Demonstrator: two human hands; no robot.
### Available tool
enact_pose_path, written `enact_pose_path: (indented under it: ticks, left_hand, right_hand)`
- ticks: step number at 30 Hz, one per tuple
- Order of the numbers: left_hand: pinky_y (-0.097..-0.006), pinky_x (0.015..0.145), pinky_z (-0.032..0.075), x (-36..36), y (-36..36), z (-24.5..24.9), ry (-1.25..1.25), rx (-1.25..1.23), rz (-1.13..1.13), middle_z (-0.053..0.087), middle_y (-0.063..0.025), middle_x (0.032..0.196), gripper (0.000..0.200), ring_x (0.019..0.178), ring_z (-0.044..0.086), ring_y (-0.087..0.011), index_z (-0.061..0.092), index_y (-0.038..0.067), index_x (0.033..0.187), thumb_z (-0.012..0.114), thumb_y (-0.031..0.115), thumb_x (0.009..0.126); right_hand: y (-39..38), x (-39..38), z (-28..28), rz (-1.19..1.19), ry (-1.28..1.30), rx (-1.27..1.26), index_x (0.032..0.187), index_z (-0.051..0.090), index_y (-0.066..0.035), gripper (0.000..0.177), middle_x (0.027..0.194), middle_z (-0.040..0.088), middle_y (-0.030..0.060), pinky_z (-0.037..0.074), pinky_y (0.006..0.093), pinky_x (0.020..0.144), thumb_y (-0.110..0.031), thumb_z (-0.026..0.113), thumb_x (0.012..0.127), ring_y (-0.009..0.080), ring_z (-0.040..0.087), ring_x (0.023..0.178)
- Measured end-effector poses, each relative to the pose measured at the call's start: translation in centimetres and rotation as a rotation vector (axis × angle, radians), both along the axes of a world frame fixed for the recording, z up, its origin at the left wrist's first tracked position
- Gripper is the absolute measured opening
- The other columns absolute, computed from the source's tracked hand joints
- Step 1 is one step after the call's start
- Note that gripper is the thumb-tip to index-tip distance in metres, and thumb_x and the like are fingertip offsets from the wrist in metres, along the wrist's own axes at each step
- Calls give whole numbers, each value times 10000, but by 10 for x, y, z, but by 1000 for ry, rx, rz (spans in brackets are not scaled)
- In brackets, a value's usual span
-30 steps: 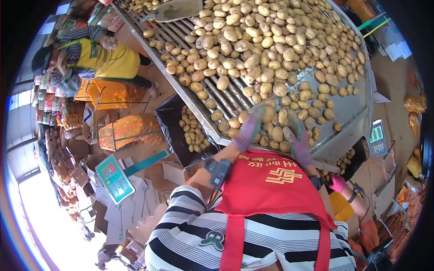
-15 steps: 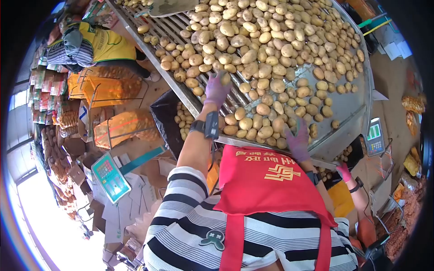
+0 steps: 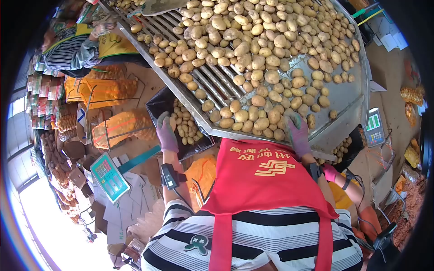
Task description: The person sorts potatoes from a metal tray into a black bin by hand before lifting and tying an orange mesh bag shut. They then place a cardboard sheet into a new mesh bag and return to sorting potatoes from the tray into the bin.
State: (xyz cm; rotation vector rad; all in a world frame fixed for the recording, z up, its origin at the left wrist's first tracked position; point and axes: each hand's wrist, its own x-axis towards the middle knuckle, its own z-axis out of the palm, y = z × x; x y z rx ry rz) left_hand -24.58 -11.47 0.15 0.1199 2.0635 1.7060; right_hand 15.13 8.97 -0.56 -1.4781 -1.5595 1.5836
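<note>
Many potatoes (image 3: 262,101) lie on a slatted metal sorting table (image 3: 217,83) in front of me. My left hand (image 3: 168,135), in a purple glove with grey fingertips, is beyond the table's left edge. It is closed around a potato, beside a black-lined bin (image 3: 156,106) with smaller potatoes (image 3: 186,124) inside. At the near edge of the pile is my right hand (image 3: 298,134), gloved the same way. Its fingers are bent round a potato, which they partly cover.
Another person's pink-gloved hand (image 3: 330,172) is below the table at right. A person in a yellow vest (image 3: 113,45) works at upper left, near orange mesh sacks (image 3: 122,128). Two scales, one at left (image 3: 110,177) and one at right (image 3: 374,128), flank the table.
My left hand has moved left and towards me, from the slats to the bin, with a potato. The right hand's spread fingers have bent in at the pile. The vested person's arm has risen.
</note>
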Motion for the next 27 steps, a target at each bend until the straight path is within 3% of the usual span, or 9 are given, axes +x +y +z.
enact_pose_path:
  ticks: [1,3,6,8,13,20,23,25,27]
  left_hand:
    - [-322,846,504,1,2,0,-2,2,2,636,-133,1078,277,976,609,-229,635,16,1107,586,176,886]
    - [-332,869,478,9,15,10,763,-562,-155,635,-124,1080,254,969,603,-218,629,6,1110,563,116,890]
    - [-337,836,491,77,76,26,327,-121,-368,644,-138,1004,326,945,616,-256,625,26,1109,650,18,785]
    - [-390,973,428,108,108,10,764,-199,-759,607,-117,1073,375,1057,562,-296,601,93,1175,677,133,810]
    - [-506,1073,296,187,147,-4,1092,-407,-1153,423,-149,1345,633,1276,359,-390,490,137,1305,668,417,765]
    - [-496,1031,351,147,150,-26,971,-605,-1044,441,-176,1350,655,1240,419,-378,476,117,1325,666,412,773]
    - [-451,1009,381,114,140,-41,871,-468,-923,504,-172,1263,538,1164,474,-365,541,66,1217,677,345,778]
    - [-443,994,397,109,140,-38,798,-471,-921,535,-177,1221,487,1148,487,-365,568,68,1175,681,317,772]
    - [-439,978,410,119,146,-18,801,-426,-900,543,-179,1199,466,1136,497,-358,574,72,1166,683,283,765]
  right_hand:
    - [1,-1,-4,-3,10,-6,1246,525,10,431,1142,605,116,462,308,893,-156,654,869,187,567,1032]
    - [1,-2,-1,-10,14,-12,1219,546,9,404,1106,617,111,469,308,875,-160,654,868,182,574,1002]
    - [-3,-9,16,97,-41,-14,1154,589,-2,334,1034,642,95,477,304,829,-168,648,870,164,583,916]
    - [-8,-10,9,176,8,-99,1104,612,-11,287,970,658,79,480,301,787,-172,644,869,149,580,845]
    - [-19,-4,34,293,-109,-5,1088,619,-15,277,923,662,86,485,307,770,-175,647,863,154,590,826]
    - [-24,23,8,172,-128,-143,1108,604,-1,252,954,653,73,470,272,801,-132,600,893,127,573,874]
    - [-3,17,-5,43,-202,98,1139,593,-7,311,1022,649,111,478,315,831,-182,625,884,190,606,915]
    - [22,-10,34,-9,-373,233,1131,596,-31,410,1080,624,188,469,432,873,-280,665,814,369,589,1022]
    - [52,-28,17,81,-365,379,1183,553,-26,448,1157,579,197,459,426,914,-287,639,830,358,557,1092]
